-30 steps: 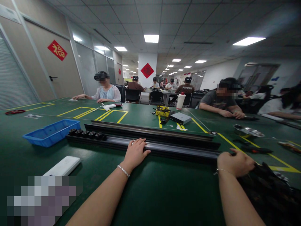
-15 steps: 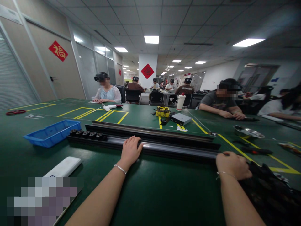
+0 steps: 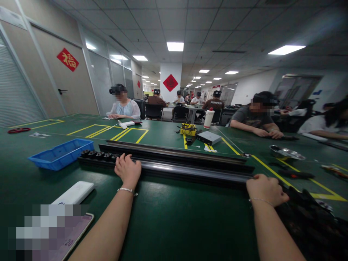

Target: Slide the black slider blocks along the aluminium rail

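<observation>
Resting half-open, left fingers [image 3: 125, 158] touch the channel [image 3: 190, 173] holding black parts [image 3: 99, 155]; right fingers [image 3: 280, 194] unclear.

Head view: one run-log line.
left hand: on front black rail, beside black parts; right hand: at rail's right end; blue tray: beside rail's left end

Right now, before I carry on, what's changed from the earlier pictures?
The left hand moved left along the nearer black rail to the row of small black parts. Across on the left, a co-worker's outstretched hand drew in. The right hand stayed at the rail's right end, barely shifted; the rail, small black parts and blue tray stayed put.
</observation>
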Demonstrator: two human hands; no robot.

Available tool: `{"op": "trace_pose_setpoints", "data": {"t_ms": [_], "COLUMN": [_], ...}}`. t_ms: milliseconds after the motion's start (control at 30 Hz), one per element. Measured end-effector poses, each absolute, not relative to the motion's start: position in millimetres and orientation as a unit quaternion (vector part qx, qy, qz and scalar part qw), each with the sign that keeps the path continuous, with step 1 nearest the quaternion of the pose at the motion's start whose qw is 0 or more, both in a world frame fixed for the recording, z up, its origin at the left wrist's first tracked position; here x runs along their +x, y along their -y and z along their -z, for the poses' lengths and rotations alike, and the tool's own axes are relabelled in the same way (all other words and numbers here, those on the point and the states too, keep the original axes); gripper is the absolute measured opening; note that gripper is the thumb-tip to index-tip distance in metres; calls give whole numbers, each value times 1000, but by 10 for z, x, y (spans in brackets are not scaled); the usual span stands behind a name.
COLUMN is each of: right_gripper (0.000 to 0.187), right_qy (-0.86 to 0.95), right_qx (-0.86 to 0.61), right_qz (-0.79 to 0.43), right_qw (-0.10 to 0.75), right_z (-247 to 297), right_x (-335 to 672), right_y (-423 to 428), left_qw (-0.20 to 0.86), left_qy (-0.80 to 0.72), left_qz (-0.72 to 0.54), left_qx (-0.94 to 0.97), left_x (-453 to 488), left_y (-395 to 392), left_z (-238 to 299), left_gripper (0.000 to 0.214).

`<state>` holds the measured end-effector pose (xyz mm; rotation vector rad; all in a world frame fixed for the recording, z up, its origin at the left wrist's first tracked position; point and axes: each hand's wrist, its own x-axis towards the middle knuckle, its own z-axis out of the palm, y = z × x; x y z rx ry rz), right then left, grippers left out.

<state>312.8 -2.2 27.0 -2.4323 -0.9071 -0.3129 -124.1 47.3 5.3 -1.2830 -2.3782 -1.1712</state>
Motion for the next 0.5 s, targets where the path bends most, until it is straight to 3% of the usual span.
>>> {"op": "trace_pose_setpoints", "data": {"t_ms": [200, 333, 500], "right_gripper": [35, 40, 42], "right_qy": [479, 609, 535], "right_qx": [-786, -740, -815], "right_qz": [225, 140, 66], "right_qw": [320, 249, 212], "right_z": [-227, -164, -64], "right_x": [2870, 2660, 2697], "right_y": [-79, -202, -245], "left_qw": [56, 85, 79], "left_qy": [810, 819, 830], "left_qz": [356, 367, 388], "left_qx": [-463, -432, -392], "left_x": [-1265, -1303, -1396], "left_y": [-481, -497, -508], "left_z": [-54, -32, -47], "left_gripper": [39, 41, 53]}}
